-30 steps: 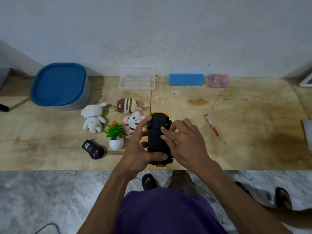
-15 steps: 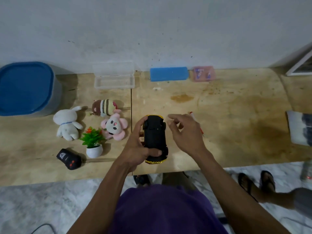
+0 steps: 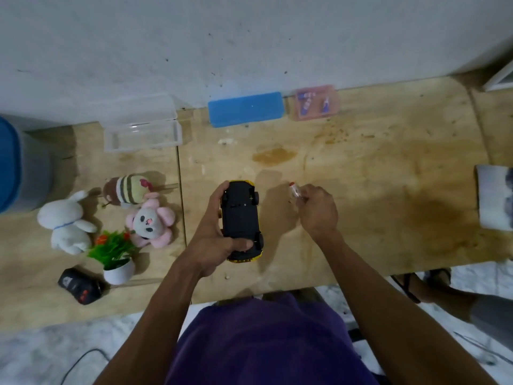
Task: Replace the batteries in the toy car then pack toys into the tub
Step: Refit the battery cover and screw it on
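Observation:
My left hand [image 3: 213,240] grips the yellow toy car [image 3: 241,220], turned upside down so its black underside faces up, just above the wooden table [image 3: 374,190]. To the right, my right hand [image 3: 316,209] closes around a small red-and-white screwdriver [image 3: 294,190] whose tip pokes out past the fingers. The tub [image 3: 16,168] with its blue lid stands at the far left edge, partly out of frame. A pink case [image 3: 316,102] with batteries lies at the back by the wall.
Left of the car lie a white bunny plush [image 3: 68,226], a striped plush [image 3: 129,187], a pink plush [image 3: 151,222], a small potted plant [image 3: 115,254] and a black remote [image 3: 80,286]. A clear open box [image 3: 143,126] and a blue sponge [image 3: 245,108] sit at the back. Someone's sandalled foot [image 3: 416,282] is at the right.
My right hand left the car's underside, moved right and closed on the screwdriver that lay on the table. My left hand keeps holding the car. The view shifted to the right.

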Demonstrator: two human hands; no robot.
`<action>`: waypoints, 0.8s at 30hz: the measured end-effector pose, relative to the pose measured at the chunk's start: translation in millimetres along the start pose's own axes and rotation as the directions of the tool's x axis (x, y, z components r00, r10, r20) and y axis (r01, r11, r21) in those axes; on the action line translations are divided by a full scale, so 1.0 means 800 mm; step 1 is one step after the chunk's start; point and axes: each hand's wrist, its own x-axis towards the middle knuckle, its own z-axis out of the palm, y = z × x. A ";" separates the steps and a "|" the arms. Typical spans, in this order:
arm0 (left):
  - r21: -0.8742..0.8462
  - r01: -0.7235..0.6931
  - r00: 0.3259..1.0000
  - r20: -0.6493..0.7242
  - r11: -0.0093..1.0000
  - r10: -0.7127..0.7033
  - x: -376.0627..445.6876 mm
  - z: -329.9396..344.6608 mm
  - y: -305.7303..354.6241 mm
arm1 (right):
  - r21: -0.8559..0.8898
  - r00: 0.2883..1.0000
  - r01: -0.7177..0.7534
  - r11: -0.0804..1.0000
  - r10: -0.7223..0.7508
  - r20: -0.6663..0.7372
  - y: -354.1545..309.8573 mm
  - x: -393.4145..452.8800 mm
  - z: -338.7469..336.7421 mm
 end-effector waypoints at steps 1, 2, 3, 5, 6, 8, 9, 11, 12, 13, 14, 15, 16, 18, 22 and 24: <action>-0.005 0.005 1.000 0.006 1.000 -0.005 0.003 0.001 0.001 | -0.001 1.000 -0.004 1.000 0.004 0.004 0.000 0.000 0.002; -0.013 0.010 1.000 0.013 1.000 -0.010 0.005 0.003 0.000 | -0.012 1.000 -0.002 1.000 0.002 0.004 -0.001 0.001 0.003; -0.019 0.011 1.000 0.025 1.000 -0.010 0.006 0.004 -0.001 | -0.027 1.000 -0.001 1.000 0.001 0.005 -0.002 0.001 0.004; -0.019 0.004 0.999 0.049 1.000 -0.003 0.006 0.006 -0.002 | -0.022 1.000 0.011 1.000 -0.011 0.003 -0.005 0.000 0.005; -0.019 -0.001 0.999 0.050 1.000 0.002 0.005 0.006 -0.003 | 0.004 1.000 0.027 1.000 -0.027 0.000 -0.008 -0.001 0.004; -0.035 -0.012 0.999 0.035 0.999 0.013 -0.001 0.003 -0.003 | 0.104 0.997 0.074 0.992 -0.073 -0.011 -0.022 -0.005 -0.004; -0.049 -0.023 0.999 0.025 0.999 0.024 -0.006 0.000 -0.003 | 0.180 0.995 0.098 0.979 -0.094 -0.027 -0.034 -0.011 -0.012; -0.069 -0.059 0.998 -0.001 0.996 0.059 -0.018 -0.008 -0.001 | 0.362 0.992 0.124 0.924 -0.109 -0.060 -0.066 -0.030 -0.033; -0.075 -0.081 0.997 -0.020 0.994 0.080 -0.024 -0.013 0.000 | 0.461 0.992 0.130 0.878 -0.114 -0.062 -0.084 -0.042 -0.044; -0.080 -0.102 0.994 -0.036 0.992 0.100 -0.031 -0.019 0.000 | 0.555 0.990 0.143 0.819 -0.131 -0.061 -0.101 -0.055 -0.053; -0.087 -0.119 0.992 -0.047 0.989 0.115 -0.038 -0.025 -0.001 | 0.637 0.986 0.161 0.754 -0.157 -0.063 -0.117 -0.069 -0.062; -0.094 -0.130 0.991 -0.052 0.987 0.126 -0.046 -0.031 -0.001 | 0.700 0.980 0.182 0.690 -0.188 -0.069 -0.132 -0.084 -0.069; -0.099 -0.141 0.989 -0.057 0.985 0.136 -0.055 -0.038 -0.002 | 0.742 0.971 0.209 0.637 -0.224 -0.082 -0.146 -0.099 -0.074; -0.104 -0.168 0.984 -0.074 0.980 0.161 -0.074 -0.051 -0.004 | 0.763 0.943 0.295 0.575 -0.302 -0.137 -0.170 -0.128 -0.077; -0.072 -0.250 0.967 -0.067 0.966 0.245 -0.114 -0.069 -0.008 | 0.717 0.878 0.447 0.536 -0.416 -0.237 -0.197 -0.176 -0.064; -0.063 -0.278 0.960 -0.058 0.959 0.274 -0.132 -0.077 -0.012 | 0.695 0.850 0.497 0.520 -0.450 -0.272 -0.205 -0.196 -0.057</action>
